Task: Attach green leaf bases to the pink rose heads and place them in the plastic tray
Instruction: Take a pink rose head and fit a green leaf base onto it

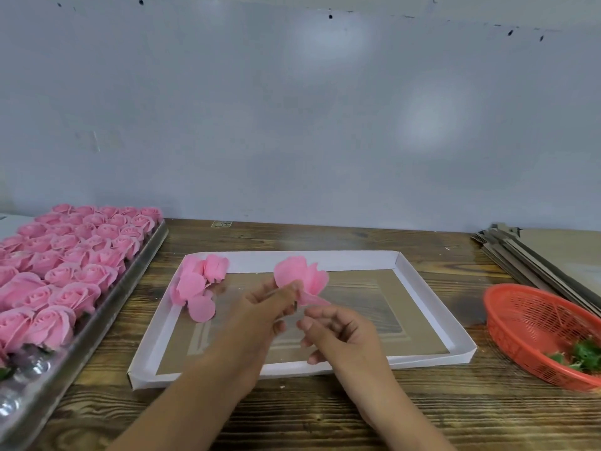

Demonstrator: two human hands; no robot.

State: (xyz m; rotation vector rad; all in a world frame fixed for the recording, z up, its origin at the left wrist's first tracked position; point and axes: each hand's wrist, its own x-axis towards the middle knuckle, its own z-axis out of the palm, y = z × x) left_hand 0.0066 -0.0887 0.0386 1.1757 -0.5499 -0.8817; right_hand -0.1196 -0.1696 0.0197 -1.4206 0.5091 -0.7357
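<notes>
Two bare hands worked a loose pink rose head (300,276) above the white-rimmed box lid (435,307), left hand (270,307) pinching its base, right hand (338,333) half-curled, seemingly empty, beside it; a gentle, steady pinch would likely spare the petals.

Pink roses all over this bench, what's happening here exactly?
A person is assembling artificial roses. The left hand holds a pink rose head above a shallow white box lid, while the right hand works at its underside with curled fingers. A few loose rose heads lie in the lid's far left corner. The plastic tray on the left is mostly full of roses. Green leaf bases sit in the red basket on the right.
</notes>
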